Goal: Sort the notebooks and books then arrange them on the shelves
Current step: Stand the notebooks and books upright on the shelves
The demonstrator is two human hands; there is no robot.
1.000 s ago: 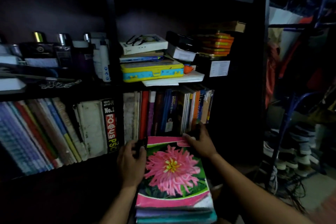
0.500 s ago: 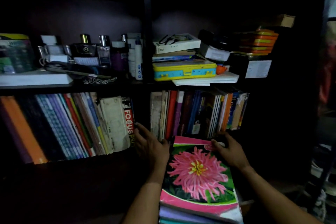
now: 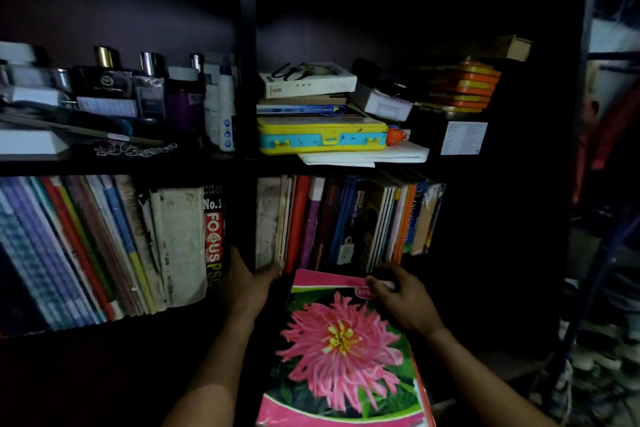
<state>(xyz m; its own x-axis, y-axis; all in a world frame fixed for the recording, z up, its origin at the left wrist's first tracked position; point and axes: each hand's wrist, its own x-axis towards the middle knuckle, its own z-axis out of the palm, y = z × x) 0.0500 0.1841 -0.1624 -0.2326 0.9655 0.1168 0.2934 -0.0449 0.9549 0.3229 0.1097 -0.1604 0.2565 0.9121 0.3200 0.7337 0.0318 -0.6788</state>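
A: Nearest to me, what's there?
B: A flower-cover notebook (image 3: 343, 350) lying flat, top of a stack low in the centre. My right hand (image 3: 401, 302) is on its far right corner, fingers curled over the edge, gripping it.
A: Left hand?
B: My left hand (image 3: 246, 284) is just left of the notebook, not on it. Fingers fairly straight, reaching to the foot of the upright divider (image 3: 246, 55) between the two lower bays, thumb by the worn white book (image 3: 266, 222). Holding nothing.
A: Behind that?
B: Lower shelf, right bay: row of upright books (image 3: 349, 218), standing just behind the notebook's far edge. Left bay: leaning books (image 3: 86, 246), plus a FOCUS spine (image 3: 213, 236) against the divider.
A: Further up?
B: Upper shelf, right side: yellow and blue case (image 3: 322, 137) on white papers (image 3: 367, 156), a white box (image 3: 308, 80) stacked above it, orange tins (image 3: 464, 87) further right. Left side: bottles (image 3: 145, 90), dark and blurry.
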